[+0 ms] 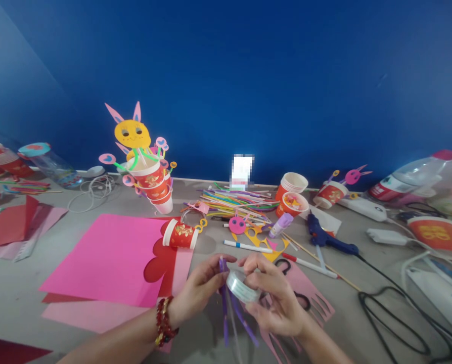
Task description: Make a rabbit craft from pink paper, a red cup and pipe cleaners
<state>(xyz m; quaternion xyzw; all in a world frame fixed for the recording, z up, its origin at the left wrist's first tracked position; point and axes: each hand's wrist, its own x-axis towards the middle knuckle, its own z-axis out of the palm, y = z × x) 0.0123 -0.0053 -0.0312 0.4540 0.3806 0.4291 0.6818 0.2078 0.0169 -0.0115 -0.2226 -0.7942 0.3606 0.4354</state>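
My left hand (199, 288), with a beaded bracelet at the wrist, pinches the top of a bundle of thin purple stems (225, 323). Their lower ends spread downward, and a pale stick or straw seems to run between them. In my right hand (277, 296) is a roll of clear tape (242, 287), its fingers wrapped around the rim, close against the purple stems. Below the right hand lies a cut pink sheet (313, 288), with black scissors handles (302, 302) partly hidden by the fingers.
Pink paper (108, 263) and a red paper cup (179, 235) lie left. Colourful stems (241, 202) are piled behind. A decorated cup stack (153, 182) stands at back left. A blue glue gun (330, 240) and its looped black cord (385, 293) occupy the right. A marker (247, 246) lies ahead.
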